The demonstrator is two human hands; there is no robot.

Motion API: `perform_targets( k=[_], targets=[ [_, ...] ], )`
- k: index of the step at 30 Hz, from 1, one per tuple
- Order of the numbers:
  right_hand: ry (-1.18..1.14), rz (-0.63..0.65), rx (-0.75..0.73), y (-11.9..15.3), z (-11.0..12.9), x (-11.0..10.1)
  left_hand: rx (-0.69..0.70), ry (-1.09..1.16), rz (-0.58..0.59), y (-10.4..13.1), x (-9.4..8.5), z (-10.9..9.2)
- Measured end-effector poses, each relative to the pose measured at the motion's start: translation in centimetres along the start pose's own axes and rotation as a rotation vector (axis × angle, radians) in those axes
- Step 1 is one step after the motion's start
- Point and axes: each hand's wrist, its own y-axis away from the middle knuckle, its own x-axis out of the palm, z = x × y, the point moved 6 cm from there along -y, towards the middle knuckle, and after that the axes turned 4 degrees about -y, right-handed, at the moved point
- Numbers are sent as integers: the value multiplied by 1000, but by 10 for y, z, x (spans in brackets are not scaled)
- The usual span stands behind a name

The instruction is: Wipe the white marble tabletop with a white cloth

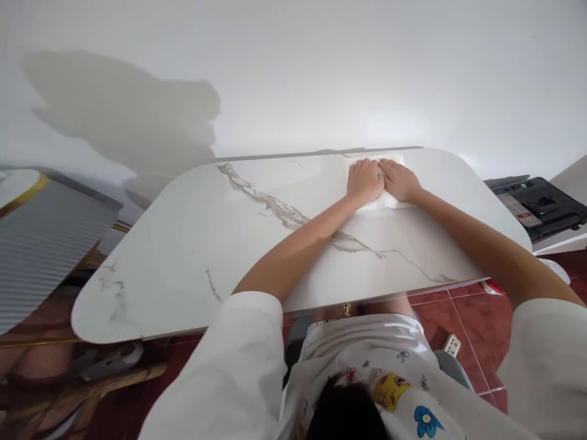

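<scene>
Up at about one o'clock on the marble-patterned table top (192, 244), near its far edge against the white wall (367, 67), both hands press flat on a white cloth (384, 202). Left hand (364, 181) lies palm down with its fingers stretched forward and close together, covering the left part of the cloth; it grips nothing, only bears on the fabric. Right hand (400, 180) lies likewise, palm down and flat, its inner edge touching the left hand, so the two sit side by side over the cloth. Only a strip of cloth shows, at the six o'clock side of the hands and a little beyond the fingertips at twelve. Both bare forearms run back across the table toward white sleeves at the lower edge. Grey veins cross the table top from ten o'clock to four o'clock, passing under the left forearm. Off the table at three o'clock sits a black device (541, 208), and at nine o'clock a grey ribbed panel (41, 244) leans, well apart from the hands.
</scene>
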Motion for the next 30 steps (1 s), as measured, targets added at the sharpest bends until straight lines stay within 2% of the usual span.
perform_targets(
  k=[8, 16, 23, 30],
  targets=[
    [21, -13, 7, -56, -27, 15, -48, 34, -37, -50, 15, 29],
    [-11, -33, 34, -83, -41, 22, -41, 74, -10, -80, 22, 46],
    [5, -34, 41, -82, -37, 18, -31, 37, -35, -81, 20, 45],
    [48, -43, -7, -68, -24, 16, -6, -47, -33, -62, 14, 35]
  ],
)
